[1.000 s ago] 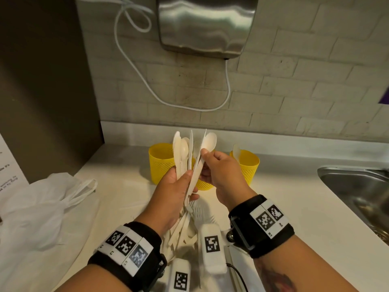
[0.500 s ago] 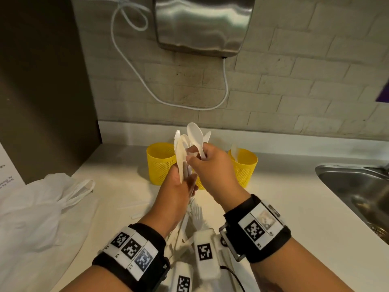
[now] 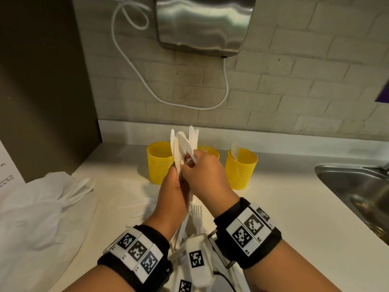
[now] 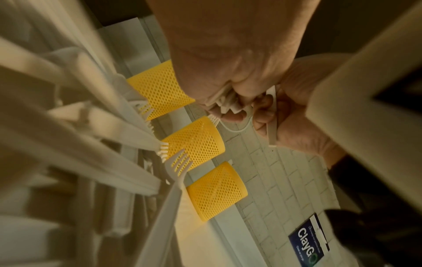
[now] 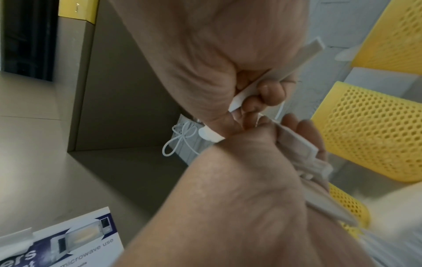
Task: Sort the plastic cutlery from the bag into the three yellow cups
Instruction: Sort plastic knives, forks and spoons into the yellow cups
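My left hand (image 3: 177,175) grips an upright bundle of white plastic cutlery (image 3: 179,148), knives and spoons fanned at the top. Pressed against it, my right hand (image 3: 190,164) pinches a white spoon (image 3: 184,141) by its neck. In the right wrist view the right hand (image 5: 258,101) curls round the spoon handle (image 5: 280,72). Behind the hands stand three yellow mesh cups: the left cup (image 3: 159,165), the middle cup (image 3: 208,149) mostly hidden, and the right cup (image 3: 241,171) with one spoon (image 3: 234,149) in it. The left wrist view shows the bundle's handle ends (image 4: 224,101) in the left hand's fist (image 4: 228,75).
Loose forks (image 3: 196,213) and other cutlery lie on the white counter (image 3: 284,207) under my wrists. A crumpled white plastic bag (image 3: 31,209) lies at the left. A steel sink (image 3: 357,190) is at the right, a hand dryer (image 3: 202,24) on the brick wall.
My right hand has moved left against the bundle, and the spoon it pinches has swung from leaning right to leaning left. The left hand keeps its grip on the bundle.
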Demonstrator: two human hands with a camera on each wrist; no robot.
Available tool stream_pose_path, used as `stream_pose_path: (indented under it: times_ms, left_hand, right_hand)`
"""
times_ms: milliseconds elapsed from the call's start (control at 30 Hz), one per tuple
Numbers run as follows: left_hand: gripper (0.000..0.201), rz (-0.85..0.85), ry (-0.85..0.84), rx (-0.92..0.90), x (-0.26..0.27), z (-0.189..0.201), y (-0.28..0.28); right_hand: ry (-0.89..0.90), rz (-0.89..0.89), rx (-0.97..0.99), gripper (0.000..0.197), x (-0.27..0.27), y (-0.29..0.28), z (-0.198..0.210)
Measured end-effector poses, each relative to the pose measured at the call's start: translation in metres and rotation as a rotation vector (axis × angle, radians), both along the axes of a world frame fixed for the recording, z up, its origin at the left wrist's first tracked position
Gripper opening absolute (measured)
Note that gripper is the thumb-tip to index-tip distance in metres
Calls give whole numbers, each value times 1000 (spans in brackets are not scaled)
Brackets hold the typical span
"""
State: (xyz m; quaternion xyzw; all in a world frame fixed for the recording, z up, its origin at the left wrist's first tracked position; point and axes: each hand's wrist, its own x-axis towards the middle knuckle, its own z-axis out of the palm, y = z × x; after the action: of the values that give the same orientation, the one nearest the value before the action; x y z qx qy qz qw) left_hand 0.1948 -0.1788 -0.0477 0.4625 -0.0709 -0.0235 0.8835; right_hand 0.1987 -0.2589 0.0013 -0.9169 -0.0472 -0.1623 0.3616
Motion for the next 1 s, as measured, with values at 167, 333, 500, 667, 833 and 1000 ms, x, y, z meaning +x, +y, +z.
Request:
stream_pose_path:
  times_ms: [167, 333, 500, 667, 833, 1000]
  left_hand:
    - [31, 82, 4, 128, 2, -7, -1]
    - [36, 22, 28, 107, 2, -6, -3]
    - [28, 69, -47, 353, 0, -3, -3]
    - [11, 75, -32, 484, -3, -7, -6]
    - [12, 115, -30, 392, -2, -7, 0]
    - [15, 107, 36, 284, 4, -5, 5]
  right_hand:
    - [131, 1, 163, 14, 6, -2, 2]
    - [253, -6, 220, 10, 10, 3, 2]
    - [234, -31, 419, 12, 13, 0, 12]
    - [130, -61, 779, 20, 22, -14, 25]
    - [-52, -63, 1039, 16, 37, -49, 37]
    - [-350, -195, 1102, 24, 66, -103, 44]
